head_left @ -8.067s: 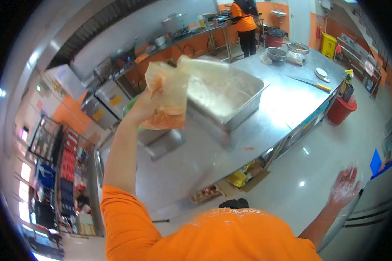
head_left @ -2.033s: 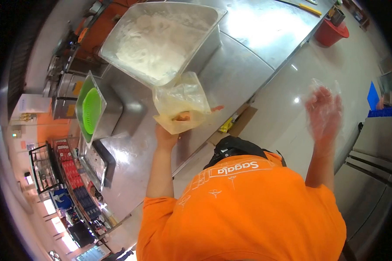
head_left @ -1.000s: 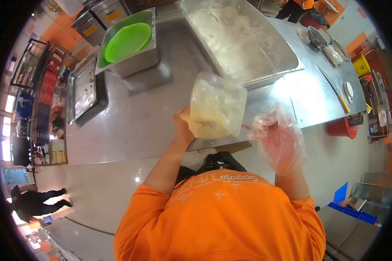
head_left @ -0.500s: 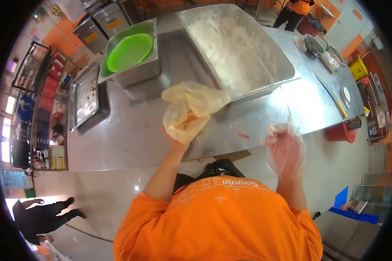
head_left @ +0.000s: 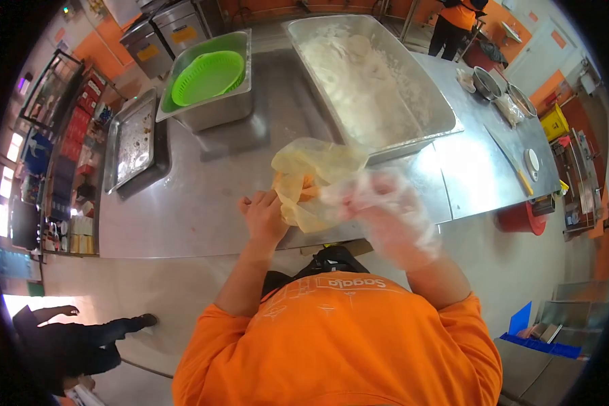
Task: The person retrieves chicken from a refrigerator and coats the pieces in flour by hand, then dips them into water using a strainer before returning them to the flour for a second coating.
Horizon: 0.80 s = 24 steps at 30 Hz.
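My left hand point(head_left: 262, 215) is bare and closed on the side of a yellowish, see-through plastic bag point(head_left: 318, 162). Its mouth gapes upward, and orange pieces point(head_left: 307, 188) show inside. At the bag's right side is my right hand point(head_left: 389, 213) in a clear plastic glove, its fingertips overlapping the bag's edge. Motion smears those fingers. Both hands are over the near part of the steel table point(head_left: 189, 203). Beyond the bag stands a deep metal pan point(head_left: 446, 128) with white powder point(head_left: 365, 81) in it.
A metal pan point(head_left: 216, 120) holding a green plastic basket point(head_left: 206, 81) stands back left, beside a shallow tray point(head_left: 128, 149). A long knife point(head_left: 511, 162), a white scale point(head_left: 532, 161) and bowls point(head_left: 486, 84) lie right. One person point(head_left: 81, 338) is at left, another point(head_left: 453, 27) behind the table.
My right hand has moved left and inward to the bag. The bag has shifted slightly right and its mouth is wider. The person at left has changed position.
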Each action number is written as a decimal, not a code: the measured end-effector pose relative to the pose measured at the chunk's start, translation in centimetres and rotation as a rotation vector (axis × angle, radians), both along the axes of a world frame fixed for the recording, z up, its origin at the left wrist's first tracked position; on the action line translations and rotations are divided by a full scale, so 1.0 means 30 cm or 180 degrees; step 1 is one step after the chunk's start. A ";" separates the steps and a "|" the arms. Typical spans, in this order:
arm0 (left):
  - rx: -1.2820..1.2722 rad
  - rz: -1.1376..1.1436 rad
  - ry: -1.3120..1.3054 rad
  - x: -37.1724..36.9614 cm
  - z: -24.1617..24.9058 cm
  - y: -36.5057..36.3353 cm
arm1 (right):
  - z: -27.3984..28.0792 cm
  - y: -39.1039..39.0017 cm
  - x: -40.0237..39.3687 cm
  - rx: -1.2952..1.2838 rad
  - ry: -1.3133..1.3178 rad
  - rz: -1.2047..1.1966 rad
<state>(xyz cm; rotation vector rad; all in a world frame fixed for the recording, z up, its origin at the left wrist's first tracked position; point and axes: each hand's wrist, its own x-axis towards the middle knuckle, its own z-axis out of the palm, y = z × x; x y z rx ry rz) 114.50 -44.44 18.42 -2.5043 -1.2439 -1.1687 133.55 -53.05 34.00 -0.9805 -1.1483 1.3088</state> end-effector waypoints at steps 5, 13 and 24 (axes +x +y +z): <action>-0.0012 -0.0157 -0.0079 -0.005 0.031 -0.013 | -0.082 0.059 -0.052 0.1166 -0.2709 -0.0297; -0.0115 -0.0405 -0.0283 0.017 -0.002 -0.010 | -0.053 0.076 -0.044 0.0618 -0.4996 0.0069; 0.0186 -0.0155 -0.1474 0.049 -0.058 0.023 | -0.052 0.214 -0.121 0.2678 -0.5173 -0.0535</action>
